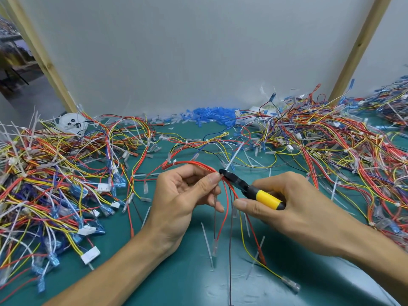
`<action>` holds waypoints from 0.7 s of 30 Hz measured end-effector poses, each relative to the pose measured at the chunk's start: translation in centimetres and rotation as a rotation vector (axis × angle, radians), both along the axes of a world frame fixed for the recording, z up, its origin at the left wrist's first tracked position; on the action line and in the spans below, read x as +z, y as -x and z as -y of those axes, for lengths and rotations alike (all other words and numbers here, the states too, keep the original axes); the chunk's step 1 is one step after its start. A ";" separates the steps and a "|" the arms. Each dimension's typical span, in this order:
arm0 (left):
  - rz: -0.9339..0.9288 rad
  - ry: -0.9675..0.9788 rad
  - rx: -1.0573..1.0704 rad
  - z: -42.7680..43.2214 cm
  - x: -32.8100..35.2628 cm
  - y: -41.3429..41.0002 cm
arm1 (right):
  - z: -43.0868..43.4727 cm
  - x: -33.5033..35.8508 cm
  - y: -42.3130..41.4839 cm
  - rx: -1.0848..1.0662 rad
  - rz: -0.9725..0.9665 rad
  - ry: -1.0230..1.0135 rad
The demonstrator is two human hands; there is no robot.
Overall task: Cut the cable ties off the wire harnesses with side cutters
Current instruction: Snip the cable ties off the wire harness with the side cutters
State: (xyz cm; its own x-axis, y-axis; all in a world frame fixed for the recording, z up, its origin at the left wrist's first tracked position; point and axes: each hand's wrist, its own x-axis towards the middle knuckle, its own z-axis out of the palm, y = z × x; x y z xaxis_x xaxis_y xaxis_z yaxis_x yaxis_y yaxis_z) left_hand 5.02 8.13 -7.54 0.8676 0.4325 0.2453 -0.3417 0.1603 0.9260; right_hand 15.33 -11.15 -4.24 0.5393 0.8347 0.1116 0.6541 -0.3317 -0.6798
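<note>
One wide-angle camera, worn on the head, faces forward and down over a dark green table mat (176, 283). It sits near: both forearms (110, 272) enter from the bottom edge. The left hand (176, 202), pinching a red-wired harness (198, 165), meets the right hand (304, 206), gripping yellow-and-black-handled side cutters (267, 198), just below centre. Beyond the fingertips a plain grey back panel (198, 62) rises, flanked by pale wooden posts (42, 56) leaning outward in the frame. Outward of each hand's fingers, heaps of multicoloured wire harnesses (44, 184) reach the side edges. The far-left background is blurred, perhaps a room.
</note>
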 end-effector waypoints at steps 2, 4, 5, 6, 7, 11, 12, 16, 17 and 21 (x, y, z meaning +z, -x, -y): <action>0.002 0.001 0.000 0.0 0.0 0.0 | -0.1 -0.1 0.1 -0.010 -0.002 0.012; 0.005 0.001 0.001 0.0 0.0 0.0 | -0.1 0.0 0.2 -0.016 -0.010 0.022; 0.007 0.001 0.003 0.0 0.0 0.0 | -0.1 0.1 0.3 -0.017 -0.015 0.027; 0.010 0.000 0.004 0.0 0.0 0.0 | 0.0 0.2 0.4 -0.017 -0.019 0.033; 0.012 -0.002 0.006 0.0 0.0 0.0 | 0.0 0.3 0.4 -0.016 -0.024 0.040; 0.007 -0.015 0.017 0.0 -0.1 0.1 | 0.0 0.5 0.6 -0.027 -0.076 0.050; 0.007 -0.020 0.017 0.0 -0.1 0.1 | 0.0 0.4 0.7 -0.038 -0.097 0.048; 0.011 0.006 -0.005 -0.2 -0.2 0.1 | -0.1 0.4 0.8 -0.054 -0.196 0.042; 0.009 0.030 -0.010 -0.2 -0.1 0.1 | -0.2 0.5 0.7 -0.056 -0.243 0.028; -0.023 0.135 -0.034 -0.3 0.3 0.1 | -0.4 1.0 0.4 -0.090 -0.537 -0.140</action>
State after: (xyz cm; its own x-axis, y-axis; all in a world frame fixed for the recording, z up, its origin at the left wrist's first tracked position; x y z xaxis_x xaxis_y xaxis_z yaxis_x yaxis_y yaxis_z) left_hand 4.93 8.41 -7.24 0.8871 0.4303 0.1671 -0.3131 0.2948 0.9028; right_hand 14.95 -10.73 -3.21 0.6197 0.7794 -0.0923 0.1766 -0.2530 -0.9512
